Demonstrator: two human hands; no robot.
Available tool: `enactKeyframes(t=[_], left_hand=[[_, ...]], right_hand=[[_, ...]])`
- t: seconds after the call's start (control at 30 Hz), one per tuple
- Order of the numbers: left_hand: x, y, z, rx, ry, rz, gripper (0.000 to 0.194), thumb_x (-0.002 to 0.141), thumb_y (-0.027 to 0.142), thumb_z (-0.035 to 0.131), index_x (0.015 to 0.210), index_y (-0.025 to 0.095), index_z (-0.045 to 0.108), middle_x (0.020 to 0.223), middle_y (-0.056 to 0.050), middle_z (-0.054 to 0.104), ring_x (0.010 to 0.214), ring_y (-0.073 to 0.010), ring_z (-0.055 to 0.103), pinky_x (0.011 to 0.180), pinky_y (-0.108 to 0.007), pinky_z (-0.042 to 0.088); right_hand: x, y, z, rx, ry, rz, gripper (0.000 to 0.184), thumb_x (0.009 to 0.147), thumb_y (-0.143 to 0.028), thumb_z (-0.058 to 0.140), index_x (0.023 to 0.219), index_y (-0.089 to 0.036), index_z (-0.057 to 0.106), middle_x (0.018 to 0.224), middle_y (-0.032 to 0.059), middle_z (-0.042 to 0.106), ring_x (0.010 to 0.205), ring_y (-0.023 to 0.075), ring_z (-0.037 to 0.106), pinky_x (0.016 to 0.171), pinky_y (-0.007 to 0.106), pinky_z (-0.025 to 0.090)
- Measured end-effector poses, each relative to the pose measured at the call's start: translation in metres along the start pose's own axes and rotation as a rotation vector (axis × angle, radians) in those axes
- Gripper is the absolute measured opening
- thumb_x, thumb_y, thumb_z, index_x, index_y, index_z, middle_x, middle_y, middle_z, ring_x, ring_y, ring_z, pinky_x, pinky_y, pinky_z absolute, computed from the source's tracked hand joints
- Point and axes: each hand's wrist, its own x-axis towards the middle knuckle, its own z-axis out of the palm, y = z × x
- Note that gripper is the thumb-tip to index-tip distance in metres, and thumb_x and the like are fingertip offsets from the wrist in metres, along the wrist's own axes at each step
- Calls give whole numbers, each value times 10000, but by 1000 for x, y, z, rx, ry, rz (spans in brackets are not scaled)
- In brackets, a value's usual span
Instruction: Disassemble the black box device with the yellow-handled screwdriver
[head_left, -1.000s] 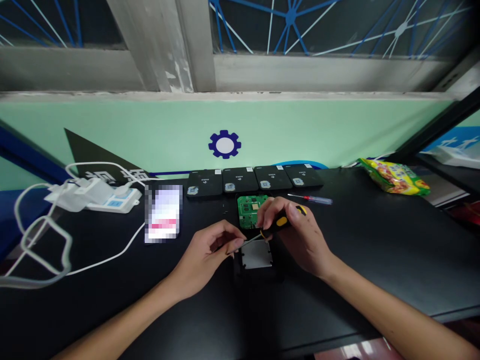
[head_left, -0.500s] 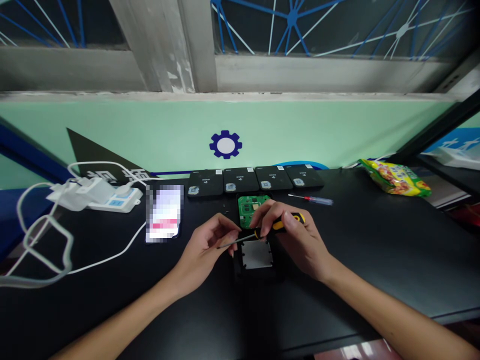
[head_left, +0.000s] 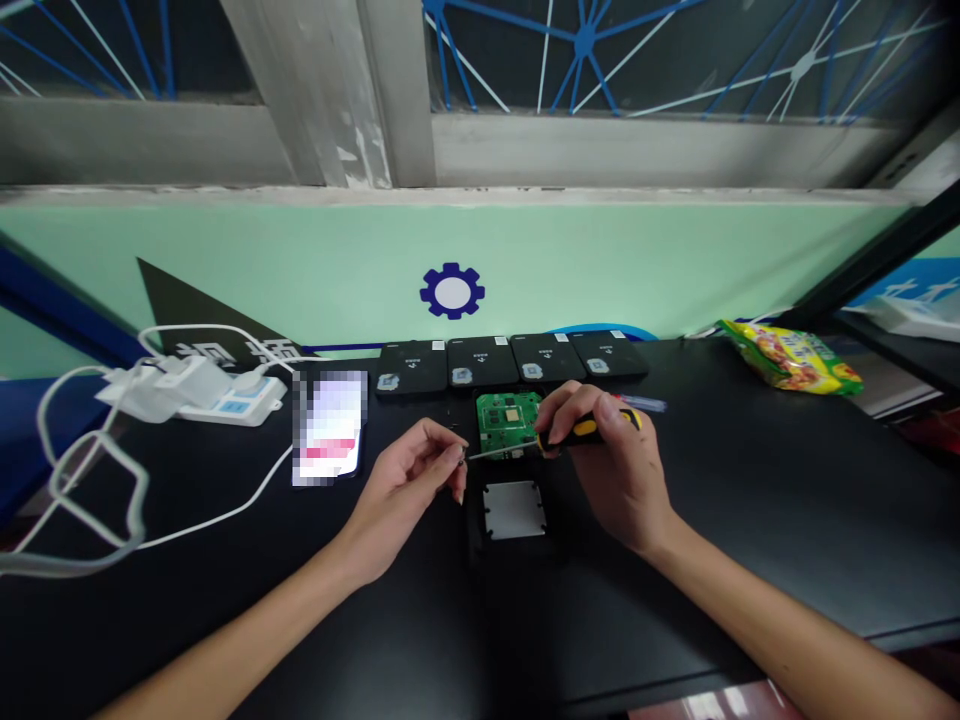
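Observation:
My right hand (head_left: 607,440) is wrapped round the black and yellow handle of a screwdriver (head_left: 589,428). Its thin shaft points left, and the tip meets the fingertips of my left hand (head_left: 416,475). Thumb and forefinger there are pinched together around something tiny and dark at the tip, too small to name. Just behind the shaft lies a green circuit board (head_left: 499,415) in a black case, its right edge partly covered by my right hand. A silver metal plate (head_left: 514,510) sits in a dark housing nearer to me, below both hands.
Several black boxes (head_left: 412,368) line the wall. A second screwdriver (head_left: 641,403) lies partly hidden behind my right hand. To the left are a lit phone (head_left: 330,430), a white power strip (head_left: 232,400) and looping cables. A yellow-green snack bag (head_left: 795,358) rests at right. Tiny dark bits lie left of the board.
The screwdriver and my right hand have moved right and slightly up. Its tip has drawn back along my left hand to the fingertips, and more of the board and plate shows.

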Motion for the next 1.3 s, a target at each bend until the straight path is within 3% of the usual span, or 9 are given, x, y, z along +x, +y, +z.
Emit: enactKeyframes(t=[0.4, 0.6, 0.8, 1.3], left_hand=[[1, -1, 1, -30, 12, 1, 189, 1075, 372, 714, 1032, 194, 664, 841, 13, 627, 774, -140, 609, 745, -293, 475], [1, -1, 2, -31, 37, 5, 205, 1055, 372, 738, 1030, 179, 674, 849, 1, 638, 767, -145, 609, 734, -296, 481], [2, -3, 2, -28, 46, 15, 211, 1055, 380, 741, 1042, 177, 682, 855, 0, 638, 779, -146, 610, 724, -288, 487], [2, -3, 3, 27, 61, 26, 217, 1054, 393, 726, 1029, 184, 674, 820, -2, 653, 765, -155, 623, 721, -291, 499]], right_hand=[[-2, 1, 0, -125, -14, -46, 417, 1126, -402, 559, 840, -214, 798, 907, 93, 679, 839, 243, 592, 688, 372, 471], [-5, -4, 1, -231, -72, -80, 402, 1120, -429, 575, 849, -214, 780, 914, 90, 690, 879, 258, 617, 796, 417, 469], [-9, -10, 3, -343, -111, -136, 388, 1122, -434, 569, 887, -217, 789, 937, 91, 691, 884, 265, 637, 809, 430, 463], [-10, -10, 2, -365, -107, -157, 378, 1116, -432, 565, 889, -234, 793, 936, 90, 689, 871, 272, 639, 797, 446, 476]])
